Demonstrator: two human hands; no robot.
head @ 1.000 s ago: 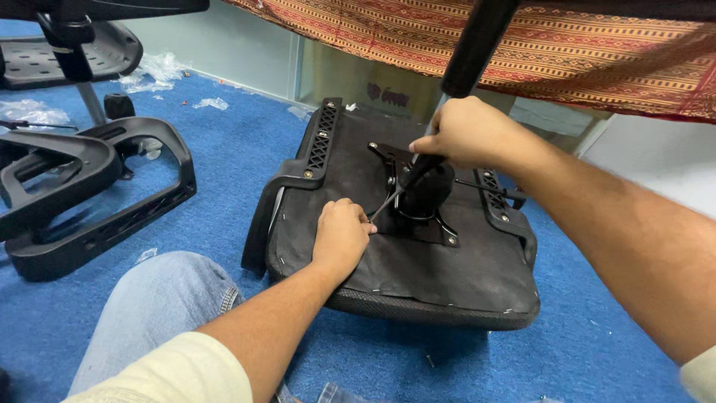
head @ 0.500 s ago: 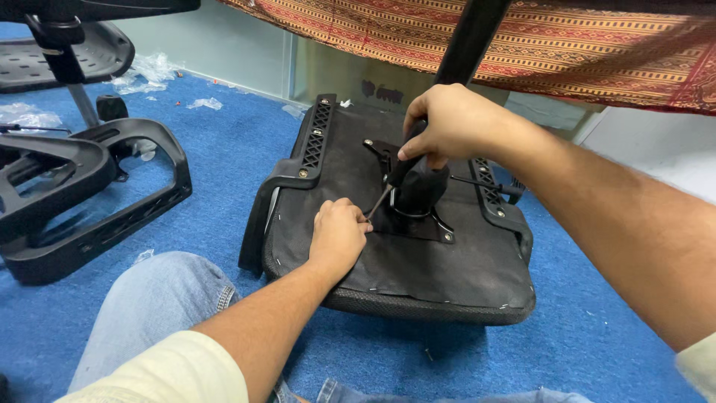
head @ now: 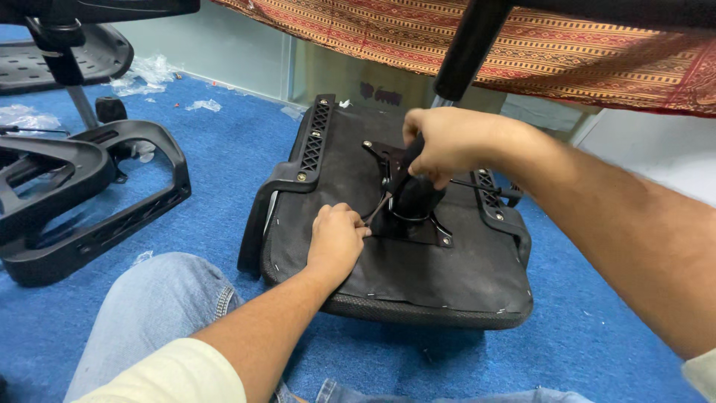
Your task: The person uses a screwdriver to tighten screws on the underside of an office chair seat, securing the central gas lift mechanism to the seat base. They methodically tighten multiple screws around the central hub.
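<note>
On blue carpet, seat base [head: 418, 276] upturned. Right hand [head: 447, 145] now shifted higher, clenched on mechanism [head: 412, 200]; left hand [head: 337, 239] unmoved, lever [head: 377, 209] pinched.

A black chair seat [head: 418, 283] lies upside down on the blue carpet [head: 224, 172]. Its underside is covered in dark cloth held by small staples along the edge. A black metal plate [head: 418, 224] with a round black part [head: 414, 198] sits in the middle of the seat. Black plastic side brackets [head: 309, 153] with holes run along both edges of the seat. A thin metal tool [head: 377, 209] leans beside the plate.
</note>
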